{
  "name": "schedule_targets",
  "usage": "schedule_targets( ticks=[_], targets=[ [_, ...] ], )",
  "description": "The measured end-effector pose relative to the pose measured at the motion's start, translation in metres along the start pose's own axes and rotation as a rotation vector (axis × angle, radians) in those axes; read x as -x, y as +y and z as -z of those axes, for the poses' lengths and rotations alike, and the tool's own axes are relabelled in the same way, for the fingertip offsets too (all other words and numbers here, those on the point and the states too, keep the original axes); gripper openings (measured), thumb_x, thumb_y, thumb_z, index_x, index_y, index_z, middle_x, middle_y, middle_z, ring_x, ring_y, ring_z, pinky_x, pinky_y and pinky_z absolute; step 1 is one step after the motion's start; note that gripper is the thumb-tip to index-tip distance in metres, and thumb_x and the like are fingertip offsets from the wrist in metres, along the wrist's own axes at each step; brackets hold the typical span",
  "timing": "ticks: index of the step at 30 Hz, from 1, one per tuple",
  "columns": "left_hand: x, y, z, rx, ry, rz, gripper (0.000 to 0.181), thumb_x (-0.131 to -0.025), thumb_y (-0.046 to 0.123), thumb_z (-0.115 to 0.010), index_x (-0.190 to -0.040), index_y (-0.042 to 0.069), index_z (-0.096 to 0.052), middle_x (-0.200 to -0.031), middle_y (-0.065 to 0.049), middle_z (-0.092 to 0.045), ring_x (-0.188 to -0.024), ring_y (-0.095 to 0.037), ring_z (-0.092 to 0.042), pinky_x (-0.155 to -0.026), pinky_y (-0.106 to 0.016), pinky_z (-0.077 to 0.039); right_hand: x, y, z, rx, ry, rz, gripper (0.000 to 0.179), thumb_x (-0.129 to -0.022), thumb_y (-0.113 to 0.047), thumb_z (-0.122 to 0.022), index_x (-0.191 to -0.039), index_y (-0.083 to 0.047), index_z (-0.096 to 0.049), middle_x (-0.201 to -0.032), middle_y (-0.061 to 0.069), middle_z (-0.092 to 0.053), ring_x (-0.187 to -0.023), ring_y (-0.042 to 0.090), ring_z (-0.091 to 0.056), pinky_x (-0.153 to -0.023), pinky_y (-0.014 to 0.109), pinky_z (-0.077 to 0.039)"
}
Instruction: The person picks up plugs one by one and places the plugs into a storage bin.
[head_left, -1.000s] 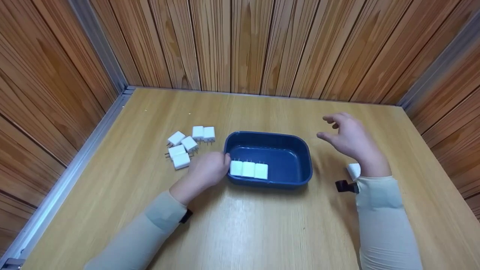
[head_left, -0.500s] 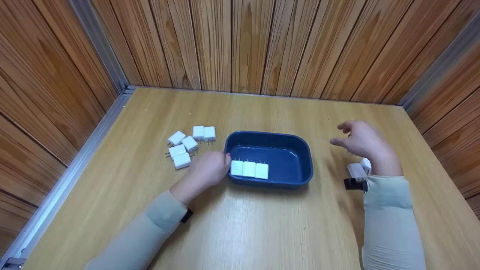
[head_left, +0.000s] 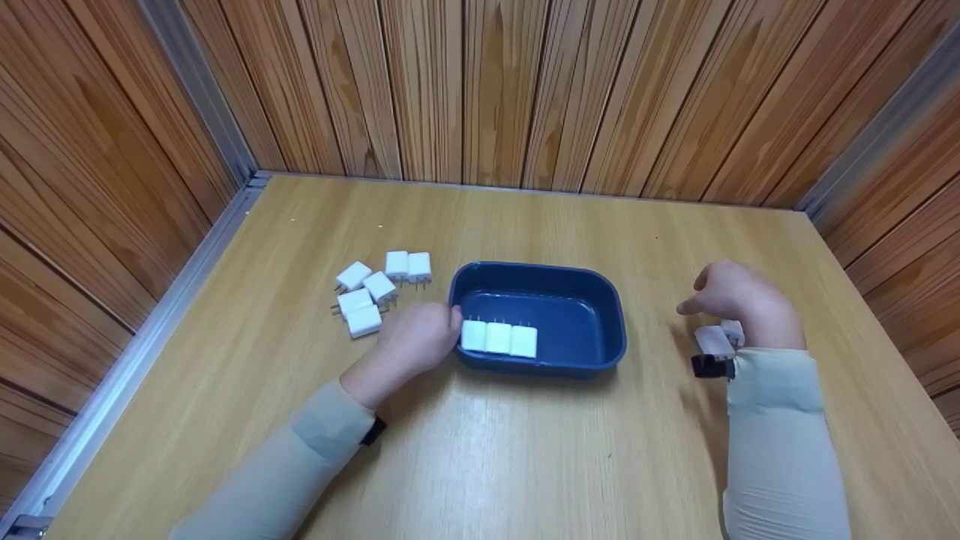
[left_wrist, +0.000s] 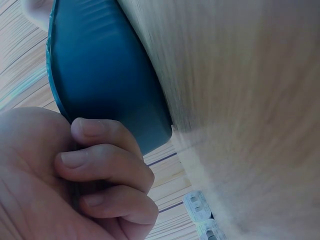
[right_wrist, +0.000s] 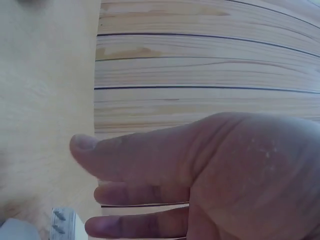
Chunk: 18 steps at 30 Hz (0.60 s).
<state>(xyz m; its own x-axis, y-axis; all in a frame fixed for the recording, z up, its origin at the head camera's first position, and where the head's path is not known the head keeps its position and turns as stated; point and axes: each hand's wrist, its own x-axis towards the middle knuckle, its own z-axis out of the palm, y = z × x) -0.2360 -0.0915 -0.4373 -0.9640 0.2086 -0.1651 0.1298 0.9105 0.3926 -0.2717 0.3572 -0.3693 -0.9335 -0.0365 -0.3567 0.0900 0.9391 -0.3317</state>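
My left hand (head_left: 420, 336) grips the left end of a blue plastic bin (head_left: 540, 268), thumb at the rim. In the left wrist view its fingers (left_wrist: 107, 162) curl against the bin's outer wall (left_wrist: 105, 65). Three white plug-in chargers (head_left: 498, 338) stand in a row inside, along the near wall, prongs pointing away. Right of the bin, my right hand (head_left: 746, 300) hovers beside two white chargers (head_left: 714, 342), partly hidden behind the wrist. The right wrist view shows its thumb and fingers stretched out, holding nothing, close to a charger (right_wrist: 62, 227) with its prongs showing.
Several more white chargers (head_left: 364, 321) lie in a loose cluster left of the bin, some touching. Wood-plank walls (head_left: 495, 90) close off the back and both sides of the wooden table (head_left: 480, 465). A metal rail (head_left: 135, 360) borders the left edge.
My right hand has moved right and toward me, lowering near the two chargers, which have come into view beside the wrist. The left hand and bin have hardly moved.
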Motion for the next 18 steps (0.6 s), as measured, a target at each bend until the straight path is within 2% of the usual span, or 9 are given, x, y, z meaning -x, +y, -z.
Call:
schedule_targets(
  ticks=[8,18],
  targets=[
    [-0.0015,-0.0004,-0.0004,0.011,-0.012,0.01,0.05,-0.121,0.039,-0.041,-0.087,0.014,-0.068,-0.076,-0.007,-0.061,-0.066,-0.025,-0.06,-0.063,-0.039,-0.045,0.0006,0.0089,0.0011,-0.018,-0.034,-0.046,0.049,-0.101,-0.029,-0.081,-0.127,0.011,-0.069,-0.117,0.029,-0.07,-0.101,0.044,-0.062,-0.082,0.052,-0.052],
    [-0.001,-0.0002,-0.0008,0.009,0.006,0.006,0.05,-0.12,0.038,-0.042,-0.086,0.014,-0.069,-0.074,-0.006,-0.058,-0.066,-0.024,-0.058,-0.063,-0.038,-0.043,0.0014,0.0071,-0.0015,-0.034,-0.131,-0.155,0.049,-0.091,-0.031,-0.089,-0.116,0.008,-0.072,-0.104,0.021,-0.064,-0.095,0.039,-0.057,-0.077,0.046,-0.05]
  ],
)
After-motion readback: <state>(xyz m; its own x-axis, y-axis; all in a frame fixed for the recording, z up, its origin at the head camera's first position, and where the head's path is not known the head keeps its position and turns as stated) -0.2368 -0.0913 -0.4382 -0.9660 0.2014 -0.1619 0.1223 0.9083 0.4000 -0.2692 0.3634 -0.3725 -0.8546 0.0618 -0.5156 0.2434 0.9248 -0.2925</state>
